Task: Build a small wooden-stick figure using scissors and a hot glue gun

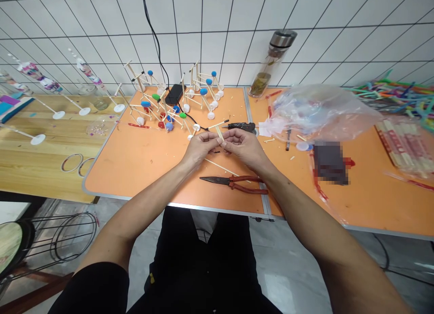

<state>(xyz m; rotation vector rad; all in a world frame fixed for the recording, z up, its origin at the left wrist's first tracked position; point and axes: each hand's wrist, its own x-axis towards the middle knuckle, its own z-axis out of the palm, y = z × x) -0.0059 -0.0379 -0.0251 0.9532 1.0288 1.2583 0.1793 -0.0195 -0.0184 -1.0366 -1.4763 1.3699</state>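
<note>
My left hand (pixel 202 147) and my right hand (pixel 244 146) meet above the orange table, fingertips closed. Between them they pinch a small wooden-stick piece (pixel 219 132); a thin crosspiece with a dark end shows at its top. Fingers hide its lower part. Below the hands lie a thin wooden stick (pixel 222 167) and long-nose pliers (pixel 233 183) with red handles, near my right wrist. Just behind my right hand is a black tool (pixel 241 126) with a narrow metal tip. Several stick models with blue, green, red and white round parts (pixel 203 92) stand behind my left hand.
Behind the tools are a phone (pixel 175 95), a black cable (pixel 156 38) and a glass bottle (pixel 271 65). A clear plastic bag (pixel 315 110), a blurred dark object (pixel 328 162) and packed wooden sticks (pixel 405 144) lie right. Decorated sticks on white discs (pixel 84 111) stand left.
</note>
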